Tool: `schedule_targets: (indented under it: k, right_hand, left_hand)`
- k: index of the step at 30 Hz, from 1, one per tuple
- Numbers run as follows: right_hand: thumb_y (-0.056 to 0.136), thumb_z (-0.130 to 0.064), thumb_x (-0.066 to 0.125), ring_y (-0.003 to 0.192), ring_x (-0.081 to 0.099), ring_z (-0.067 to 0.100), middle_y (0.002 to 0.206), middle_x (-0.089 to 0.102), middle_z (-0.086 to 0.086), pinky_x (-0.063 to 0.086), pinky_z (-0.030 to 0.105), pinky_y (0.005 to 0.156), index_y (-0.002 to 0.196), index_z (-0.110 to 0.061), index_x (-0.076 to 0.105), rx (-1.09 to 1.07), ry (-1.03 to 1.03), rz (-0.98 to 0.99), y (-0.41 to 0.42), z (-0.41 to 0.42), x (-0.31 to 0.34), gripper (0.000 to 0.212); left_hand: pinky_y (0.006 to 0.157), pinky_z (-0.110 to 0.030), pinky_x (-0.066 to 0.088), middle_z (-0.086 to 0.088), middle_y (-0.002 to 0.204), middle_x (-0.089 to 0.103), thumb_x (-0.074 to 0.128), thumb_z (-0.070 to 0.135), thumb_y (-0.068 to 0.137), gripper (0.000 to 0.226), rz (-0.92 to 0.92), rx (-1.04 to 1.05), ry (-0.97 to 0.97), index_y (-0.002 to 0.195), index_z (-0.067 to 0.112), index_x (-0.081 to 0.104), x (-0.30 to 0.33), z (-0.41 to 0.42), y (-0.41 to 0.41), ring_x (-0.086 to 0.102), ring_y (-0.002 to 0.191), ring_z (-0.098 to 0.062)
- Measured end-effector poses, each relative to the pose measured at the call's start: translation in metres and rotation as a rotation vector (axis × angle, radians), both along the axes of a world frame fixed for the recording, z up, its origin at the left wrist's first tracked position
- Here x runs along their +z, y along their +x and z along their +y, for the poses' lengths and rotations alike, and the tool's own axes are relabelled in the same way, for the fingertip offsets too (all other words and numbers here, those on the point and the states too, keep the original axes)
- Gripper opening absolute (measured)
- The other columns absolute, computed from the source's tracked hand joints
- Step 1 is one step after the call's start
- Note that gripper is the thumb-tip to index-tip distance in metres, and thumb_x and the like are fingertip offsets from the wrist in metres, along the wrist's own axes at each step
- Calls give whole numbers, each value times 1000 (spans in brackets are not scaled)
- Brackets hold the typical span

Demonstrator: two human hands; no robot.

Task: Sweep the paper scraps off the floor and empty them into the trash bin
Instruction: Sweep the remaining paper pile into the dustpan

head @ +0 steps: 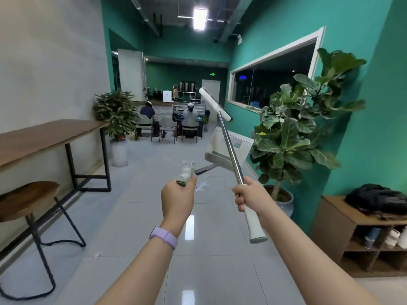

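Note:
My right hand (246, 194) grips the white handle of a broom (231, 155), whose metal shaft rises up and away to a white head (214, 104) held in the air. My left hand (178, 197) grips the white handle of a dustpan (186, 172); its dark shaft runs forward to the grey-white pan (229, 146), tilted up ahead. A small pile of white paper scraps (200, 186) lies on the grey tiled floor just beyond my left hand. No trash bin is in view.
A large potted plant (293, 133) stands to the right beside a low wooden shelf (343, 230). A wooden counter (44, 137) and stool (28, 199) line the left wall. Another plant (117, 115) and two seated people are farther down the corridor.

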State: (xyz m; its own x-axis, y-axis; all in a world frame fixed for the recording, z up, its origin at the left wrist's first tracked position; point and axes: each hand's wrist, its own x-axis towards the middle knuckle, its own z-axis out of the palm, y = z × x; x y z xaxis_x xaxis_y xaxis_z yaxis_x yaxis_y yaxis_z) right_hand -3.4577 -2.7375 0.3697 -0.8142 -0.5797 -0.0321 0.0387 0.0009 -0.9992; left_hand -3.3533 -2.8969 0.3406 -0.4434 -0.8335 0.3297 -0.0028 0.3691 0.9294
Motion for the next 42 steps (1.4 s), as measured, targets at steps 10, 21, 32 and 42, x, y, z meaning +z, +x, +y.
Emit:
schedule_targets:
  k: [10, 21, 32, 42]
  right_hand:
    - [88, 8, 49, 44, 38, 12, 65, 44, 7, 34, 21, 36, 90, -10, 44, 4, 67, -86, -198, -146, -36, 19]
    - [87, 9, 49, 44, 37, 13, 61, 43, 6, 33, 21, 37, 89, -11, 45, -24, 164, -126, -397, -352, -79, 20]
    - [84, 11, 50, 41, 36, 14, 59, 42, 7, 31, 20, 39, 80, -11, 43, -3, 248, -247, -644, -501, -160, 23]
    - [87, 12, 47, 41, 36, 12, 61, 42, 6, 31, 19, 37, 86, -9, 43, 43, 341, -417, -893, -642, -181, 21]
  left_hand:
    - [46, -28, 24, 3, 46, 38, 68, 41, 90, 56, -35, 37, -4, 50, 15, 38, -18, -152, -210, 34, 48, -19]
    - [46, -26, 27, -1, 51, 47, 67, 46, 89, 53, -159, 12, 34, 54, 12, 48, -54, -371, -427, 41, 50, -21]
    - [46, -27, 30, 1, 50, 47, 66, 48, 89, 53, -283, 52, 60, 55, 10, 51, -128, -543, -644, 40, 48, -18]
    - [48, -30, 32, -5, 54, 53, 65, 45, 88, 51, -445, 150, 128, 61, 3, 55, -149, -681, -863, 44, 53, -24]
